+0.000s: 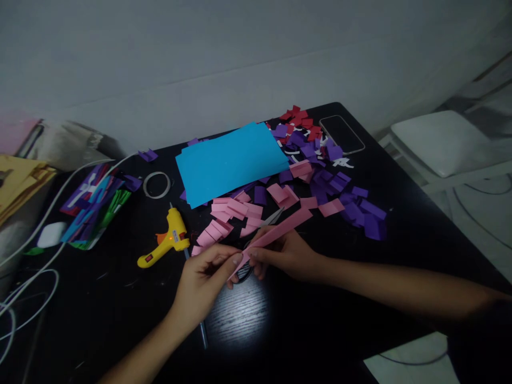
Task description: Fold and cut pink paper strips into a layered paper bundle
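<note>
Between my two hands is a pink paper strip (282, 226), its long end slanting up to the right. My left hand (210, 272) pinches the near end between thumb and fingers. Close beside it, my right hand (286, 255) grips the strip a little farther along. Behind and partly under my hands lies a pair of scissors (272, 217), blades pointing away and handles mostly hidden. Just beyond are several folded pink paper pieces (236, 208).
A yellow glue gun (170, 238) with a glue stick lies left, near a tape roll (157, 185). Blue sheets (232, 162) lie behind. Purple pieces (354, 208), red pieces (298, 116) and a phone (342, 133) are right. White cables (52, 218) run left. A white chair (444, 141) stands right.
</note>
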Demonstrator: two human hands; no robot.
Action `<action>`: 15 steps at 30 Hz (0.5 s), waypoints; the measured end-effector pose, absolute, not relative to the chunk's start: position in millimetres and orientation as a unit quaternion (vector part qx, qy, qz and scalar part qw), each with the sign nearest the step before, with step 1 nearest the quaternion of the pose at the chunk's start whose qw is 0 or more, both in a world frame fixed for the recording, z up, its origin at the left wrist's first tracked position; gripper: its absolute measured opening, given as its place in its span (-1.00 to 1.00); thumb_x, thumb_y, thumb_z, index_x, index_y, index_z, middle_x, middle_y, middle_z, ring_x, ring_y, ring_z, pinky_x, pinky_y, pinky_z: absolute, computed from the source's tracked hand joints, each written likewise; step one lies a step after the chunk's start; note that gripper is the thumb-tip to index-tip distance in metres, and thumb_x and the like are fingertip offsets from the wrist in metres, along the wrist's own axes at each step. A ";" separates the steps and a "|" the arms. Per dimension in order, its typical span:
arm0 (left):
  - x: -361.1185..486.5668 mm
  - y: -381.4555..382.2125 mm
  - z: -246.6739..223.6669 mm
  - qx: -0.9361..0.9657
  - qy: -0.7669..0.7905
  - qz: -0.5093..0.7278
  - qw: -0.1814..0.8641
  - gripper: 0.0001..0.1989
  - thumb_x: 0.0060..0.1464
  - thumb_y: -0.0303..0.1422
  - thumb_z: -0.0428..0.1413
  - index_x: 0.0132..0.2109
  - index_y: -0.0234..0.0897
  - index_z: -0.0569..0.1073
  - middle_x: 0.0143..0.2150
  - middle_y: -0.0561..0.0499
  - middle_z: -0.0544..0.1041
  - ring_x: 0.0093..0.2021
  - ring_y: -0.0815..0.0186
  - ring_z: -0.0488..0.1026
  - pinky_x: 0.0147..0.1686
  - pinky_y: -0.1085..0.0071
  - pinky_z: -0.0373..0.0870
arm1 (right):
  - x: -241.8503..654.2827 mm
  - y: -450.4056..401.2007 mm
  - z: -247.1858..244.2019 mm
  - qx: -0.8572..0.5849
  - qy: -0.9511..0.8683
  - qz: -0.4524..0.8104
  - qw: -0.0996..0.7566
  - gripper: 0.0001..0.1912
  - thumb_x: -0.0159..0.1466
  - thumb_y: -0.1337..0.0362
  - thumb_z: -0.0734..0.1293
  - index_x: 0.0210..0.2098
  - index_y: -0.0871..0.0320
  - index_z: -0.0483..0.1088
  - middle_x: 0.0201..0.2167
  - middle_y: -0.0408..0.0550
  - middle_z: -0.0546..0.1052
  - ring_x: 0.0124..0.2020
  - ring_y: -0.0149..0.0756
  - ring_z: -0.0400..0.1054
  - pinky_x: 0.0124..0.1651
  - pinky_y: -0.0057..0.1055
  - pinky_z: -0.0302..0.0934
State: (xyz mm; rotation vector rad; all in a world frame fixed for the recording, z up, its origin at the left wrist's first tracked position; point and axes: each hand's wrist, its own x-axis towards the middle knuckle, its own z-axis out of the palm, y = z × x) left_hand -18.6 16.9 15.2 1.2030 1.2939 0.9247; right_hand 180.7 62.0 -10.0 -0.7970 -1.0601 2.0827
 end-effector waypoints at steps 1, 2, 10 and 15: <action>-18.8 16.5 14.6 0.510 0.546 0.388 0.540 -0.88 0.20 -0.34 0.25 -0.25 -0.31 0.62 -0.53 0.07 0.56 -0.57 0.42 0.49 -0.57 0.58 0.47 | 180.6 61.8 -10.1 -0.304 -0.406 0.796 0.330 -0.68 0.18 0.15 0.58 -0.30 0.26 0.48 -0.49 -0.11 0.58 -0.55 -0.40 0.50 -0.44 -0.48 0.47; -19.0 16.2 14.0 0.512 0.546 0.386 0.538 -0.88 0.20 -0.34 0.24 -0.26 -0.31 0.61 -0.53 0.07 0.56 -0.56 0.41 0.49 -0.57 0.58 0.47 | 180.6 61.5 -10.1 -0.303 -0.407 0.796 0.331 -0.68 0.18 0.15 0.58 -0.30 0.26 0.49 -0.49 -0.11 0.58 -0.55 -0.40 0.50 -0.45 -0.48 0.47; -20.3 15.7 9.2 0.524 0.548 0.377 0.533 -0.86 0.22 -0.32 0.23 -0.25 -0.30 0.60 -0.50 0.05 0.58 -0.53 0.40 0.50 -0.52 0.56 0.48 | 180.6 61.5 -10.1 -0.302 -0.409 0.795 0.331 -0.69 0.18 0.16 0.57 -0.30 0.25 0.48 -0.50 -0.12 0.57 -0.55 -0.40 0.50 -0.44 -0.47 0.47; -24.0 15.3 6.3 0.517 0.560 0.372 0.531 -0.86 0.23 -0.30 0.23 -0.24 -0.29 0.59 -0.52 0.07 0.56 -0.54 0.40 0.49 -0.51 0.55 0.47 | 182.3 67.6 -8.7 -0.307 -0.413 0.785 0.346 -0.68 0.18 0.13 0.57 -0.32 0.26 0.50 -0.52 -0.12 0.56 -0.55 -0.39 0.49 -0.44 -0.46 0.46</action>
